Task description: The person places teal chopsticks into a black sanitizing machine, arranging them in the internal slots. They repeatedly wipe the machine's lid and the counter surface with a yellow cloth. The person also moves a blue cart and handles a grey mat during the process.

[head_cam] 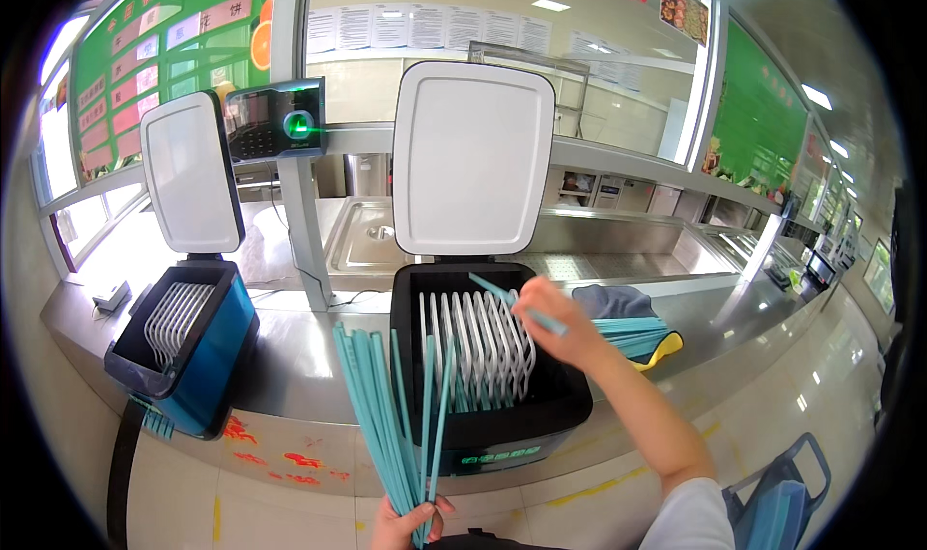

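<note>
My left hand (414, 522), at the bottom edge, grips the lower ends of a fanned bundle of teal chopsticks (376, 405). Over the right side of an open black box (507, 434), my right hand (554, 322) holds one or more teal chopsticks (492, 287), slanting across the tops of the white wire dividers (474, 340). The box's white-lined lid (474, 159) stands upright behind it. Teal chopsticks show low between the dividers. Right of the box, more teal chopsticks (630, 335) lie on the counter beside a grey cloth (612, 302) and a yellow-edged item (663, 351).
A second, blue-sided box (210, 354) with its lid raised stands on the steel counter (304, 362) at left. A fingerprint terminal (275, 120) is mounted on the window post behind. Steel serving wells (615, 249) lie beyond. A dark-framed cart or chair (782, 499) is at lower right.
</note>
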The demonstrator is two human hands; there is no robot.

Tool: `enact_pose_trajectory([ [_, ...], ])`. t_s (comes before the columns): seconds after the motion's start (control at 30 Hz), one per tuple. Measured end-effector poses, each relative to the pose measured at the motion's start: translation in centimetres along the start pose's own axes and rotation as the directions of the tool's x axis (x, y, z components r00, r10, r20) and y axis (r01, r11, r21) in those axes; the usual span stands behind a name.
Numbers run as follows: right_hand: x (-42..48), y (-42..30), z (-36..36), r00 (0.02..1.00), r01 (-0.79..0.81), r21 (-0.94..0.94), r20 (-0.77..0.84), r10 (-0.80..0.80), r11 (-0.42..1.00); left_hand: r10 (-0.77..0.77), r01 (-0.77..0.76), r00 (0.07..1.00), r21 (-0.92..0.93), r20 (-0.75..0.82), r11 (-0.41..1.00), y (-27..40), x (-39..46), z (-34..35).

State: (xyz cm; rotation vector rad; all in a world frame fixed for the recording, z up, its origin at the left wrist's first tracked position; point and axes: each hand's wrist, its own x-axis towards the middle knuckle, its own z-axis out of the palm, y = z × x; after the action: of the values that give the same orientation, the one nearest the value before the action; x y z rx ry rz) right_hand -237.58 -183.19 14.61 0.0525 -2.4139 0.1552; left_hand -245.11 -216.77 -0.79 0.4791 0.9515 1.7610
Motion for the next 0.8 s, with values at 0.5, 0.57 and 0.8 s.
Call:
enact_pose_trajectory([
  [0.5, -2.1, -14.9, 2.7, 0.745, -0.667, 0.585, 0.545, 0.385, 0.461, 0.097, -0.095, 0.995, -0.069, 0.03, 0.993, 0.5, 0.9, 1.8],
  [0.57, -1.0, -13.3, 3.0, 0.717, -0.661, 0.661, 0.417, 0.559, 0.355, 0.109, -0.109, 0.994, -0.032, -0.015, 0.994, 0.6, 0.6, 1.7],
  [0.8, 0.2, -1.0, 6.6, 0.527, -0.808, 0.094, 0.556, 0.642, 0.582, 0.046, -0.047, 0.997, -0.014, -0.054, 0.999, 1.2, 0.0, 1.6],
])
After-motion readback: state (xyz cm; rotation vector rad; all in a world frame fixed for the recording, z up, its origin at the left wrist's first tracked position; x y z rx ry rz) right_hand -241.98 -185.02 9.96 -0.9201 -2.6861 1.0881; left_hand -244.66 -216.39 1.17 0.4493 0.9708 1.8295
